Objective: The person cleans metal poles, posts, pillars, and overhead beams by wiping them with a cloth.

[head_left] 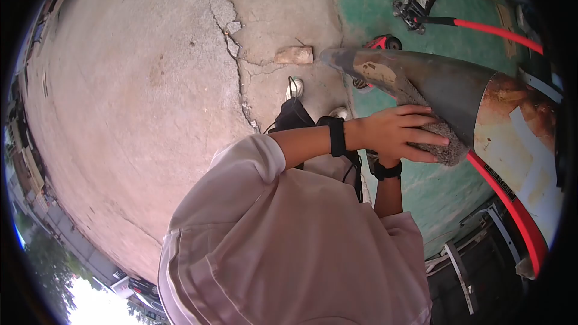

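Observation:
A long tapered panel [448,75], dark grey with tan and rusty patches, reaches in from the right. My left hand [391,131] lies over a fuzzy grey cloth [448,151], its fingers curved across it and holding it against the panel's lower edge. Part of the cloth stretches up along the panel, above the fingers. Beneath my left wrist is my right hand [387,160], mostly covered, with a dark band at its wrist. Its fingers are hidden, so I cannot tell whether it holds anything.
Red stand bars [512,204] run below and beside the panel. A floor jack [416,3] with a red handle stands on the green floor. Near my shoes [294,88] lies a brick [294,55]. A crack [232,45] crosses the concrete. Metal parts [460,277] lie at lower right.

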Available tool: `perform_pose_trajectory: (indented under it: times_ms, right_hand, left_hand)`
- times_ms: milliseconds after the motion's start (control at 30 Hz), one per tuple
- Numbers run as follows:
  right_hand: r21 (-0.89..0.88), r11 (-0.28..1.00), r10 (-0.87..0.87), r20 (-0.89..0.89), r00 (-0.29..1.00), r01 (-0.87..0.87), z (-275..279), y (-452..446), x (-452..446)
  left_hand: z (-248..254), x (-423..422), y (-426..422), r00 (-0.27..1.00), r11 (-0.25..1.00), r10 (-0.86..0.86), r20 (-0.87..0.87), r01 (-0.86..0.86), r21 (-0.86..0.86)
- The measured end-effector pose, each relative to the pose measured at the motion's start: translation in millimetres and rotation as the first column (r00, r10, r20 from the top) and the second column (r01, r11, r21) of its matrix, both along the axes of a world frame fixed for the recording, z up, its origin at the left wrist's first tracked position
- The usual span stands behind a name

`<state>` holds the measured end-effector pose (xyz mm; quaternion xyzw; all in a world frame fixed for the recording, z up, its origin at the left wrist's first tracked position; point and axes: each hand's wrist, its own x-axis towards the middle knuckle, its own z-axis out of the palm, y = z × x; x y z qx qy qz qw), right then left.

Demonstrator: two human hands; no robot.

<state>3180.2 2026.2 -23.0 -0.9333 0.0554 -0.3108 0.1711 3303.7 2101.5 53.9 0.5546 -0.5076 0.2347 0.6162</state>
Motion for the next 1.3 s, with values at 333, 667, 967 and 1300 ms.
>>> perform_pose_trajectory:
  times_ms: [333, 667, 967, 1300]
  right_hand:
    - [-0.107, 0.992, -0.054, 0.126, 0.991, 0.067, 67.1, -54.7, 7.6]
    - [-0.221, 0.965, -0.092, 0.211, 0.973, 0.139, 18.2, -25.5, 61.8]
    - [-0.291, 0.943, -0.063, 0.319, 0.946, 0.161, 37.7, -21.4, 61.0]
    - [-0.248, 0.965, 0.044, 0.485, 0.874, 0.089, 50.4, -42.8, 86.4]
  left_hand:
    - [88.5, 23.6, -17.2, 0.938, 0.893, -0.264, -0.225, 0.149, -0.426]
    - [-15.1, 16.9, -4.6, 0.903, 0.953, -0.246, -0.353, 0.158, -0.260]
    - [24.3, 6.3, 19.2, 0.895, 0.995, -0.065, -0.442, 0.027, -0.091]
    - [68.3, 15.5, 2.9, 0.983, 0.998, 0.016, -0.181, -0.026, -0.052]
